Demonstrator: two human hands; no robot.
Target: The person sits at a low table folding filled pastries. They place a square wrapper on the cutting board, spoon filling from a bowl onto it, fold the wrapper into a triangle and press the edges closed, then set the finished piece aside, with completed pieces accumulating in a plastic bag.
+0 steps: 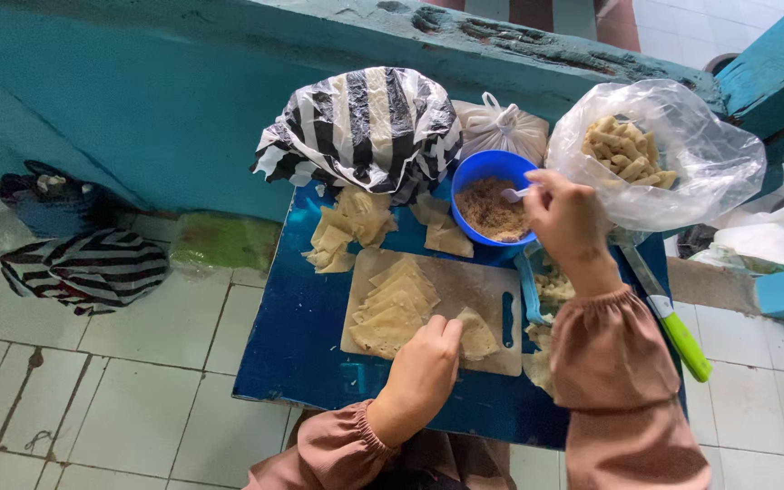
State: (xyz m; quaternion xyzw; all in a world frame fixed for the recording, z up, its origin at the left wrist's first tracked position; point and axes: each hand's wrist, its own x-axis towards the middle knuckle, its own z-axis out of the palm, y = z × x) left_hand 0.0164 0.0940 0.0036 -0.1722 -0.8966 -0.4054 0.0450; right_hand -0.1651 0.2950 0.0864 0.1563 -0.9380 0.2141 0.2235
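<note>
**Kid:** What are your hands doing?

**Me:** My right hand (pixel 566 216) is over the blue bowl (pixel 494 171). My fingers are pinched shut around a small white spoon (pixel 516 192), and its tip dips into the brown crumbly filling (pixel 492 210). My left hand (pixel 421 370) rests on the cutting board (pixel 501 286). Its fingers are curled, with the tips pressing down on one thin wrapper (pixel 477 334). They pin it; they do not grab it.

**Kid:** Where is that wrapper?

**Me:** On the near part of the board, just beside a stack of wrappers (pixel 396 307). More loose pieces (pixel 348 227) lie on the blue table (pixel 292 336) behind the board.

**Kid:** How do you do this bit well?

**Me:** I think a small scoop is best. Too much filling could make the wrapper split. I would keep the spoon level on the way over so no crumbs drop. I would put the scoop in the middle of the wrapper, away from my fingertips. My left hand should press softly, since the sheet looks thin and could tear.

**Kid:** What is in the big clear bag (pixel 682 154)?

**Me:** Little pale rolls (pixel 623 150). The bag sits just right of the bowl. A striped bag (pixel 365 127) sits behind the loose pieces. A knife with a green handle (pixel 682 340) lies at the table's right edge, so I would mind my elbow.
</note>
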